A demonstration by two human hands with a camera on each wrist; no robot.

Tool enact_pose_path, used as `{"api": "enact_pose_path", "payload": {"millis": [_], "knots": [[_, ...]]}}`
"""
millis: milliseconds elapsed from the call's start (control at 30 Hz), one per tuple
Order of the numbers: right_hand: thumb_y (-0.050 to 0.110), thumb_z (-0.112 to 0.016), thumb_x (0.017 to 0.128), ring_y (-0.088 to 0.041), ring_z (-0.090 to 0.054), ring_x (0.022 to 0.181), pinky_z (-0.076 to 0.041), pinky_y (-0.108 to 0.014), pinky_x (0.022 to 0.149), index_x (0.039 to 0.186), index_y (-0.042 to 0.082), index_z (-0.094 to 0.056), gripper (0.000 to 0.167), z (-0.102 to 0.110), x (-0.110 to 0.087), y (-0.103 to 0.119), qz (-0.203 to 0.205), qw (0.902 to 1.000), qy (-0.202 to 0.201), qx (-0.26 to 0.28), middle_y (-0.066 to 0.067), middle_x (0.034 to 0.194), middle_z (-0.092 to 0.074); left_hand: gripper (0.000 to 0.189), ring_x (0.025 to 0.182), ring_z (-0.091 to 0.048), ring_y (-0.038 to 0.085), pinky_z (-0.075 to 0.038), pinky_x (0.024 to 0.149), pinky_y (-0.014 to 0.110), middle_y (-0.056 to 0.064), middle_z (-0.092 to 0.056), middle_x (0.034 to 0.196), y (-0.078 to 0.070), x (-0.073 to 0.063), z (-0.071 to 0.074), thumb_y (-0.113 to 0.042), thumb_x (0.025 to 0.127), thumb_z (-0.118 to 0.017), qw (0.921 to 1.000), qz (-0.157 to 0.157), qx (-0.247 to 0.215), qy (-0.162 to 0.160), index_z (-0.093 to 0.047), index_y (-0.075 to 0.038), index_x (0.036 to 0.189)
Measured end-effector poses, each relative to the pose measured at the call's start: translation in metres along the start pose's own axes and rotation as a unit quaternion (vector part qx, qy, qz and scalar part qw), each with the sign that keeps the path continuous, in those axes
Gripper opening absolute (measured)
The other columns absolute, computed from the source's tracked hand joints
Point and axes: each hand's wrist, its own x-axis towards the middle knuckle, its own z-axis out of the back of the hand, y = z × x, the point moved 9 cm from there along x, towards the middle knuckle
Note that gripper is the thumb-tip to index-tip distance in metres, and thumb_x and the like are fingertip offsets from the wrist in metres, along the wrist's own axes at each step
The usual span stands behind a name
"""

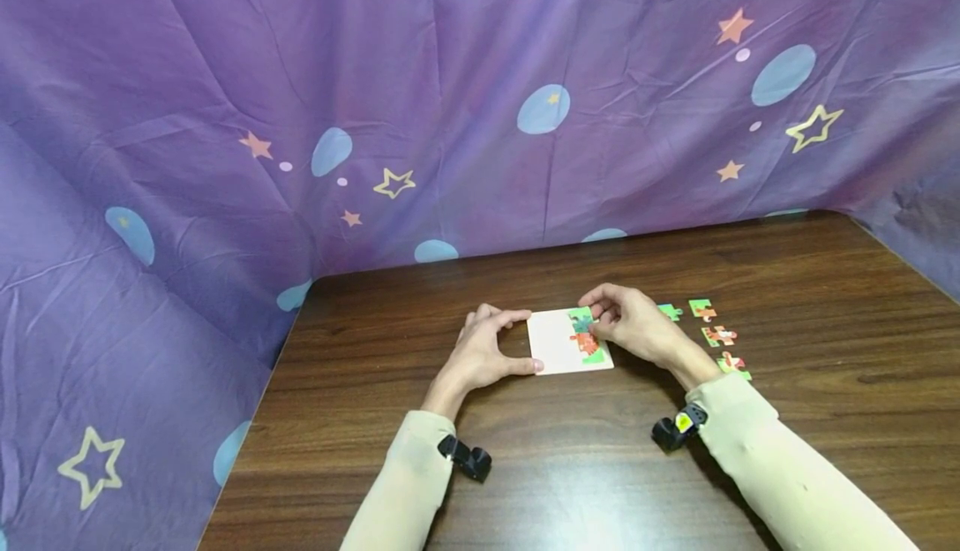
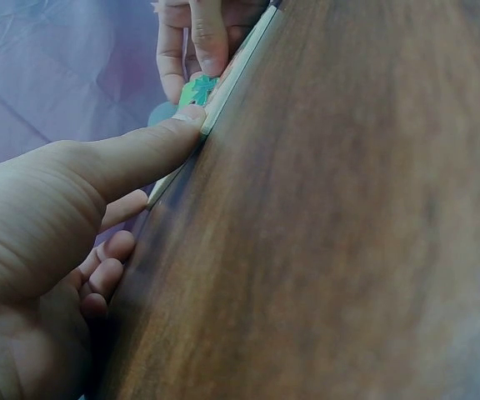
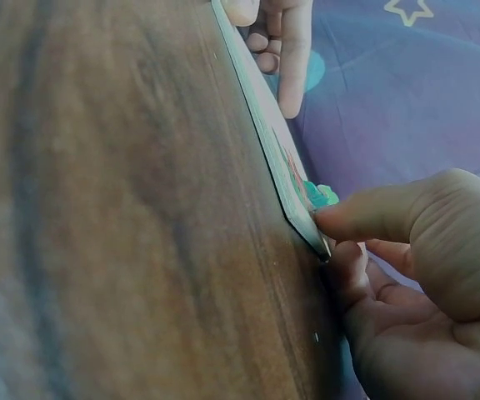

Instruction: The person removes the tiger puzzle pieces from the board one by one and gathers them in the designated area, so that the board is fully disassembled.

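A white puzzle board [image 1: 551,343] lies on the table, with red and green dinosaur-like puzzle pieces [image 1: 588,344] along its right side. My left hand [image 1: 483,351] grips the board's left edge, thumb at the near corner and index finger at the far corner. At the far right corner, my right hand [image 1: 633,323] pinches a green and teal puzzle piece [image 3: 322,195]. That piece stands slightly raised from the board in the right wrist view, thumb against it. In the left wrist view, the green piece [image 2: 197,89] shows just below the right hand's fingertips.
Several loose puzzle pieces [image 1: 720,336] lie to the right of my right hand, one partly behind it. The brown wooden table [image 1: 360,451] ends at a purple curtain [image 1: 465,117] with stars and blue ovals. Dark wrist cameras [image 1: 467,458] sit on both sleeves.
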Motion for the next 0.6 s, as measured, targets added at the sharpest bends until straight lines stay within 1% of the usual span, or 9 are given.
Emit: {"api": "enact_pose_path", "payload": {"millis": [133, 367, 500, 600], "knots": [[-0.004, -0.082, 0.091, -0.022, -0.065, 0.090, -0.054, -0.023, 0.076, 0.126, -0.004, -0.073, 0.036, 0.001, 0.001, -0.002, -0.002, 1.0000, -0.004, -0.004, -0.015, 0.105, -0.071, 0.086, 0.121, -0.050, 0.023, -0.044, 0.110, 0.047, 0.004, -0.058, 0.129, 0.000, 0.000, 0.000, -0.039, 0.079, -0.104, 1.0000, 0.000, 0.000, 0.000, -0.067, -0.027, 0.156], [-0.005, -0.081, 0.091, -0.019, -0.066, 0.088, -0.055, -0.022, 0.076, 0.125, -0.005, -0.074, 0.034, 0.003, 0.002, -0.003, -0.004, 0.9999, -0.008, -0.008, -0.014, 0.103, -0.072, 0.086, 0.121, -0.050, 0.024, -0.043, 0.111, 0.047, 0.005, -0.058, 0.129, 0.000, 0.001, 0.001, -0.039, 0.079, -0.104, 1.0000, -0.003, -0.004, 0.000, -0.067, -0.027, 0.155], [-0.004, -0.081, 0.093, -0.017, -0.065, 0.089, -0.054, -0.021, 0.076, 0.126, -0.006, -0.073, 0.035, 0.006, 0.002, -0.002, -0.006, 0.9999, -0.011, 0.011, -0.017, 0.107, -0.073, 0.086, 0.121, -0.050, 0.024, -0.043, 0.111, 0.048, 0.005, -0.059, 0.129, 0.001, 0.000, 0.001, -0.039, 0.078, -0.104, 1.0000, -0.006, -0.006, 0.000, -0.067, -0.027, 0.155], [-0.002, -0.081, 0.095, -0.015, -0.066, 0.090, -0.056, -0.022, 0.075, 0.130, -0.008, -0.072, 0.037, 0.012, 0.001, 0.000, -0.008, 0.9995, -0.012, 0.030, -0.020, 0.112, -0.074, 0.086, 0.122, -0.050, 0.024, -0.043, 0.111, 0.048, 0.005, -0.059, 0.129, 0.000, -0.001, 0.001, -0.039, 0.078, -0.104, 1.0000, -0.007, -0.004, -0.001, -0.068, -0.026, 0.155]]}}
